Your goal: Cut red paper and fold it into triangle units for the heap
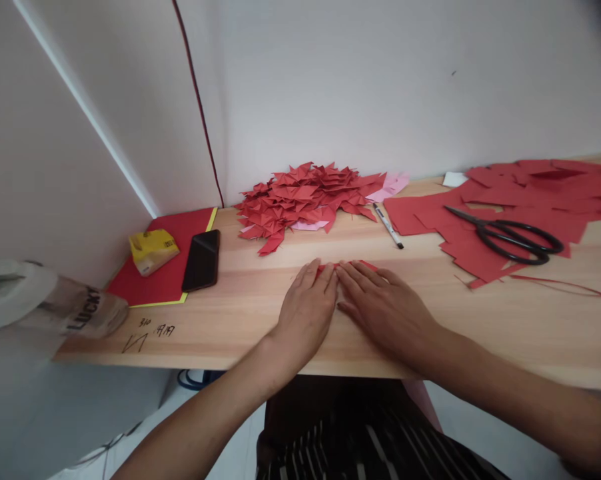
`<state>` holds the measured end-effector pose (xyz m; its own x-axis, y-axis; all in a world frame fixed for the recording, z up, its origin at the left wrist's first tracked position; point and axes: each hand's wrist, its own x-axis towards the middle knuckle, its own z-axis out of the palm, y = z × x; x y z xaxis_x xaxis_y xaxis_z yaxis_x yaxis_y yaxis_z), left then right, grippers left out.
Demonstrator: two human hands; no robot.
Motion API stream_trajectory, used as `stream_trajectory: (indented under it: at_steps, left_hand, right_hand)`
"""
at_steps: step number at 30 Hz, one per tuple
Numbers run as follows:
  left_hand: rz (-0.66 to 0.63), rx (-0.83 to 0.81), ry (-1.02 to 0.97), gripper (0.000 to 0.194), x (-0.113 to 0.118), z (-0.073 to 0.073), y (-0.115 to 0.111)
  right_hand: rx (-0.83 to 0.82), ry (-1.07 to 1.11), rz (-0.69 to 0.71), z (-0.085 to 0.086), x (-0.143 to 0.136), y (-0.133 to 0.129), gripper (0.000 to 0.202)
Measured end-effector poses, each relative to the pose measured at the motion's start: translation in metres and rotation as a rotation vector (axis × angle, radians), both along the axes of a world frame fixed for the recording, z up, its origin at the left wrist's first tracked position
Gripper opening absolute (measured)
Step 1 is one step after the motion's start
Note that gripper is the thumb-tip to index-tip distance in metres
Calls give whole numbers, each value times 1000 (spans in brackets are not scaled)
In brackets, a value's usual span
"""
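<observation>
A piece of red paper (368, 265) lies on the table, mostly hidden under my two hands. My left hand (308, 307) rests flat on its left part, fingers stretched forward. From the right, my right hand (380, 300) lies over it with the fingers out flat, the fingertips of both hands close together. Only a thin red edge shows beyond the fingers. Behind the hands sits a heap of folded red paper pieces (305, 200), with a few pink ones among them.
Black-handled scissors (518, 240) lie on red paper sheets (535, 193) at the right. A marker pen (388, 227) is near them. To the left are a phone (201, 260), a yellow packet (154, 251), a red sheet stack (153, 287) and a bottle (75, 307) at the table edge.
</observation>
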<state>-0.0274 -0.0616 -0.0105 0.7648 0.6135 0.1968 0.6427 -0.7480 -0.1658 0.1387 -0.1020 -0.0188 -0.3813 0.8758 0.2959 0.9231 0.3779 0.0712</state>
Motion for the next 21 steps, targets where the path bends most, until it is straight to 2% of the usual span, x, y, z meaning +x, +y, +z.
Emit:
stream_trajectory:
  at_steps: [6, 12, 18, 21]
  left_hand:
    - [56, -47, -10, 41, 5, 2, -7]
    - [103, -58, -53, 39, 8, -1, -10]
    - [57, -83, -60, 38, 7, 0, -9]
    - [56, -70, -91, 38, 8, -1, -8]
  right_hand:
    - [-69, -8, -92, 4, 4, -7, 50]
    - [-75, -56, -97, 8, 12, -9, 52]
    - [-47, -81, -134, 12, 14, -11, 53]
    - [-27, -47, -92, 12, 9, -9, 54]
